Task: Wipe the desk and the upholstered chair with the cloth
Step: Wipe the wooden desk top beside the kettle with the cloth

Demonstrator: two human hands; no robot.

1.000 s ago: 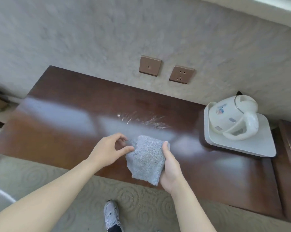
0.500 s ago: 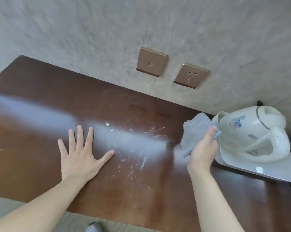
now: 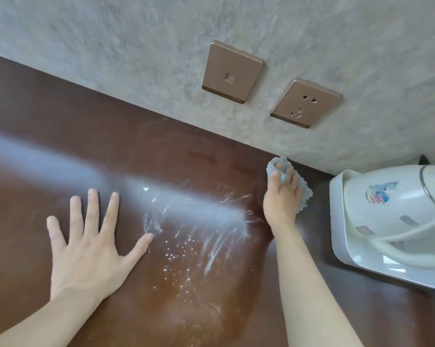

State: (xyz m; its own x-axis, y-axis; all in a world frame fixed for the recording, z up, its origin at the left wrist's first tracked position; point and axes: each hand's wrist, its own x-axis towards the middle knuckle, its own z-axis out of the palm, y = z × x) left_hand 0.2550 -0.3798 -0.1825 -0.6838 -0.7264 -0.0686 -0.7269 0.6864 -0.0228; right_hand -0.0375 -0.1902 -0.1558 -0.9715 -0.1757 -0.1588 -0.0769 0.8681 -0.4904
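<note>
The right hand point(image 3: 281, 199) is gripping the bunched grey cloth point(image 3: 302, 194) and pressing it on the desk point(image 3: 61, 126) at the back edge by the wall, just beside the white tray point(image 3: 361, 269) bearing a kettle point(image 3: 396, 211). The left hand point(image 3: 88, 249) is lying flat, fingers spread, beside white smears point(image 3: 198, 234).

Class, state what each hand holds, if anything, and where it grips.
Right hand holds the cloth, bunched under its palm and fingers. Left hand holds nothing, flat on the desk.
</note>
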